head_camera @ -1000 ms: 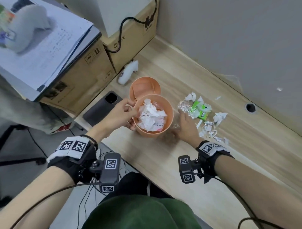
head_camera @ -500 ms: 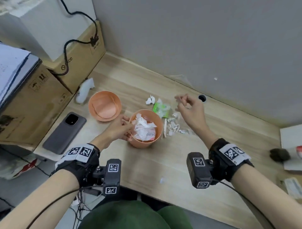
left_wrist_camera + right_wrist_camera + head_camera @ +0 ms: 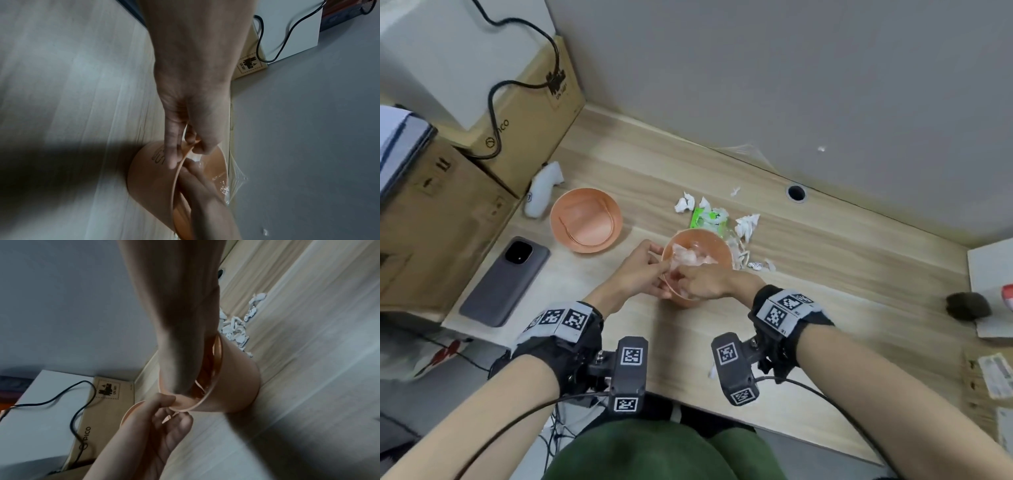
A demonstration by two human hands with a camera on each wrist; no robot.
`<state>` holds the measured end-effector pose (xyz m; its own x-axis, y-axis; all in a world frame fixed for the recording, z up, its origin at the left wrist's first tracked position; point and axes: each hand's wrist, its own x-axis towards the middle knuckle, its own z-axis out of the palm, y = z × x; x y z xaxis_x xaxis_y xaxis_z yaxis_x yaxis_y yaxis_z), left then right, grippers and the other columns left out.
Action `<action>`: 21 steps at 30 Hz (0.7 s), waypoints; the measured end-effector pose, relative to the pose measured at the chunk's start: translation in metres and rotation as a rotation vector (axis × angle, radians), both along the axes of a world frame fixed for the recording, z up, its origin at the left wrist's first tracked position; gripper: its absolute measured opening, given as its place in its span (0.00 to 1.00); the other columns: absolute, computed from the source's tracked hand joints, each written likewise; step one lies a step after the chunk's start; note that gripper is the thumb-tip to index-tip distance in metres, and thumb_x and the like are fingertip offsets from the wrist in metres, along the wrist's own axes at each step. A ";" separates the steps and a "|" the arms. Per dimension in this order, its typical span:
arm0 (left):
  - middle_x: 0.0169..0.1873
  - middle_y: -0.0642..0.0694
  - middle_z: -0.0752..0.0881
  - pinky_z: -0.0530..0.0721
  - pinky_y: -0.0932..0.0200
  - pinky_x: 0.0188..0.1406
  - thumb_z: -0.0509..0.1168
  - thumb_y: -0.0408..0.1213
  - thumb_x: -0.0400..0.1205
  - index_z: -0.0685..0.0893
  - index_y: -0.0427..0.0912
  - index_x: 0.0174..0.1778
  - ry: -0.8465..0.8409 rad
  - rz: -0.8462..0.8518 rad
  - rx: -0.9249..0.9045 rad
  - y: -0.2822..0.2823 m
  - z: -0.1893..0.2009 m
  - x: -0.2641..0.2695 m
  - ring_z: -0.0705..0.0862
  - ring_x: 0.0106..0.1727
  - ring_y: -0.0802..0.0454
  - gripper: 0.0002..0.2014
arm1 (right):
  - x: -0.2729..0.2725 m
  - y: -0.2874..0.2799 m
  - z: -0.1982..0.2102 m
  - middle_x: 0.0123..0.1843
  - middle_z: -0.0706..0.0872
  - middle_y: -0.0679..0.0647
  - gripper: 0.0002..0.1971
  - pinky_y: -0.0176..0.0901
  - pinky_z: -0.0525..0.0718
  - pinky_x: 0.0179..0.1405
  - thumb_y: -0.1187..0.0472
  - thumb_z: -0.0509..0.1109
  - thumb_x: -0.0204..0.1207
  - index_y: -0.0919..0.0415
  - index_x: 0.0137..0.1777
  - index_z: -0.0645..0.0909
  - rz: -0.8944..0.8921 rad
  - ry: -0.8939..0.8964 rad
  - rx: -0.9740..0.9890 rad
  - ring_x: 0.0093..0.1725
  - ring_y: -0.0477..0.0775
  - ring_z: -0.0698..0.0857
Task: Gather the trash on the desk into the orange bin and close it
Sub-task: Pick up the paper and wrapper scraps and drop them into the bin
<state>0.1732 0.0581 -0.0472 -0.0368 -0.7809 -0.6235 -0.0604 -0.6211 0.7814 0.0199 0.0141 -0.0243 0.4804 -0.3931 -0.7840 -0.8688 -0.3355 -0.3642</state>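
At the centre of the frame, the orange bin (image 3: 717, 244) on the wooden desk (image 3: 825, 274) is pinched at its near-left rim by the left hand (image 3: 635, 274). The right hand (image 3: 705, 281) is reached inside onto crumpled paper; its grip cannot be told. Loose paper scraps (image 3: 746, 224) are seen just beyond the bin, the orange lid (image 3: 585, 219) at upper left.

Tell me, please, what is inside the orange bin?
Crumpled white trash and the right hand's fingers fill the orange bin; its bottom is covered.

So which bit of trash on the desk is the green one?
The green wrapper, lying just behind the orange bin. The paper scraps and beside it are white.
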 end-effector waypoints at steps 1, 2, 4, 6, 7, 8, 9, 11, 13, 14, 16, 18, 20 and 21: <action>0.46 0.35 0.81 0.92 0.52 0.35 0.69 0.36 0.82 0.71 0.36 0.64 -0.004 -0.006 -0.008 -0.001 0.000 -0.002 0.88 0.26 0.50 0.19 | -0.001 -0.004 0.002 0.73 0.76 0.64 0.23 0.48 0.73 0.60 0.61 0.56 0.81 0.58 0.77 0.64 0.002 -0.020 0.004 0.68 0.64 0.76; 0.45 0.35 0.81 0.92 0.52 0.35 0.69 0.36 0.82 0.71 0.37 0.63 -0.007 -0.004 -0.013 -0.002 0.000 -0.004 0.88 0.26 0.50 0.18 | -0.002 -0.005 0.002 0.71 0.79 0.64 0.24 0.45 0.74 0.56 0.66 0.58 0.79 0.62 0.75 0.66 0.018 -0.060 0.009 0.64 0.62 0.78; 0.44 0.36 0.81 0.92 0.50 0.37 0.69 0.36 0.81 0.72 0.38 0.62 -0.013 0.007 -0.012 -0.003 -0.001 -0.002 0.88 0.26 0.50 0.17 | -0.005 -0.007 0.005 0.63 0.83 0.61 0.22 0.40 0.71 0.50 0.73 0.60 0.74 0.65 0.68 0.73 0.033 -0.181 -0.017 0.56 0.55 0.79; 0.42 0.37 0.83 0.92 0.47 0.40 0.68 0.34 0.81 0.72 0.37 0.63 -0.013 0.006 -0.010 -0.002 -0.002 0.000 0.88 0.28 0.49 0.17 | -0.011 -0.010 0.011 0.56 0.82 0.58 0.19 0.43 0.72 0.54 0.75 0.63 0.69 0.63 0.60 0.80 0.013 -0.351 -0.139 0.54 0.53 0.77; 0.42 0.37 0.83 0.92 0.46 0.42 0.67 0.32 0.81 0.72 0.37 0.63 -0.017 0.009 -0.008 -0.002 -0.002 0.001 0.87 0.28 0.48 0.17 | -0.015 -0.010 0.012 0.57 0.81 0.57 0.19 0.48 0.74 0.58 0.73 0.67 0.67 0.61 0.59 0.81 0.014 -0.442 -0.271 0.57 0.56 0.76; 0.42 0.37 0.82 0.92 0.46 0.42 0.67 0.31 0.80 0.71 0.37 0.63 -0.016 0.013 -0.005 -0.002 -0.002 0.002 0.87 0.28 0.48 0.17 | -0.019 -0.010 0.012 0.59 0.79 0.56 0.21 0.52 0.74 0.62 0.69 0.70 0.65 0.58 0.60 0.81 0.005 -0.484 -0.435 0.60 0.58 0.75; 0.42 0.37 0.82 0.93 0.47 0.41 0.67 0.31 0.81 0.71 0.37 0.63 -0.014 0.020 -0.005 -0.002 -0.003 0.003 0.87 0.28 0.48 0.17 | -0.024 -0.009 0.012 0.61 0.76 0.56 0.24 0.55 0.73 0.64 0.64 0.74 0.64 0.53 0.62 0.78 -0.053 -0.462 -0.595 0.62 0.59 0.73; 0.42 0.38 0.82 0.92 0.51 0.36 0.69 0.34 0.81 0.72 0.37 0.62 -0.014 0.028 -0.004 -0.003 -0.003 0.004 0.86 0.28 0.49 0.17 | -0.034 -0.008 0.009 0.69 0.68 0.58 0.37 0.60 0.70 0.69 0.52 0.78 0.62 0.47 0.72 0.68 -0.328 -0.300 -0.740 0.69 0.62 0.67; 0.42 0.38 0.82 0.93 0.51 0.36 0.68 0.35 0.82 0.72 0.38 0.63 -0.020 0.030 0.001 -0.005 -0.003 0.005 0.87 0.28 0.49 0.16 | -0.045 -0.008 0.005 0.75 0.59 0.62 0.48 0.63 0.68 0.73 0.47 0.80 0.62 0.45 0.78 0.55 -0.598 -0.189 -0.581 0.75 0.66 0.62; 0.43 0.38 0.81 0.93 0.50 0.37 0.67 0.36 0.83 0.72 0.38 0.63 -0.024 0.029 0.005 -0.006 -0.004 0.005 0.87 0.28 0.49 0.16 | -0.050 -0.008 0.001 0.75 0.58 0.63 0.49 0.63 0.71 0.71 0.48 0.79 0.64 0.45 0.79 0.51 -0.678 -0.187 -0.454 0.75 0.69 0.64; 0.44 0.37 0.82 0.93 0.49 0.38 0.67 0.36 0.83 0.71 0.38 0.63 -0.026 0.016 0.012 -0.006 -0.005 0.005 0.88 0.28 0.49 0.16 | -0.056 -0.006 -0.006 0.70 0.64 0.62 0.44 0.58 0.86 0.53 0.54 0.77 0.68 0.44 0.78 0.53 -0.778 -0.238 -0.272 0.67 0.69 0.73; 0.44 0.37 0.82 0.93 0.48 0.40 0.67 0.36 0.83 0.71 0.38 0.64 -0.024 -0.006 0.021 -0.006 -0.006 0.005 0.88 0.28 0.48 0.17 | -0.057 -0.004 -0.005 0.64 0.72 0.62 0.32 0.48 0.86 0.25 0.56 0.71 0.72 0.45 0.72 0.60 -0.757 -0.262 -0.265 0.53 0.64 0.80; 0.44 0.37 0.83 0.93 0.46 0.42 0.67 0.37 0.83 0.71 0.38 0.64 -0.031 -0.014 0.026 -0.006 -0.007 0.005 0.89 0.28 0.46 0.17 | -0.056 -0.010 0.004 0.56 0.82 0.62 0.18 0.48 0.83 0.24 0.55 0.63 0.77 0.49 0.66 0.67 -0.613 -0.220 -0.376 0.41 0.63 0.83; 0.45 0.36 0.83 0.93 0.46 0.42 0.67 0.37 0.83 0.71 0.38 0.64 -0.035 -0.010 0.024 -0.007 -0.007 0.005 0.89 0.29 0.46 0.17 | -0.056 -0.015 0.011 0.52 0.86 0.61 0.12 0.52 0.84 0.29 0.57 0.59 0.79 0.50 0.62 0.70 -0.548 -0.191 -0.447 0.38 0.64 0.84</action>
